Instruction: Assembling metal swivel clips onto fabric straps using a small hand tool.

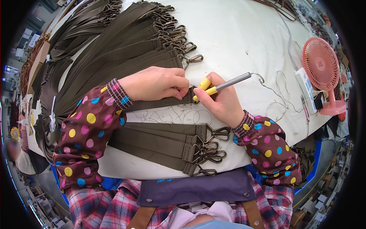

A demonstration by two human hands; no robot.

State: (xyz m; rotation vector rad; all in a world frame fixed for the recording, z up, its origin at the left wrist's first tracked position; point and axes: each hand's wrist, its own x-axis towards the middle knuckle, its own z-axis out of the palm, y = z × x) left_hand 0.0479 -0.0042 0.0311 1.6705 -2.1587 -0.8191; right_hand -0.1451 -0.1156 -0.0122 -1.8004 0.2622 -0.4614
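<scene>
My left hand [158, 84] is closed at the end of a dark olive webbing strap [158, 103], fingertips pinching near its metal hardware. My right hand [221, 100] grips a corded pen-shaped tool [237, 81] with a grey handle and a yellow front part. Yellow wrapping covers a finger of that hand. The tool's front end is at the strap's end, close to my left fingertips; its very tip is hard to make out. Loose dark threads [181, 116] curl on the white table [244, 45] just below the strap.
A large pile of olive straps [114, 49] with metal snap hooks [183, 38] spreads over the left and far side. Several more straps [160, 143] with hooks lie nearest me. At right stand a pink fan [321, 63] and a white power strip [305, 86], with a cord [280, 95] trailing from the tool.
</scene>
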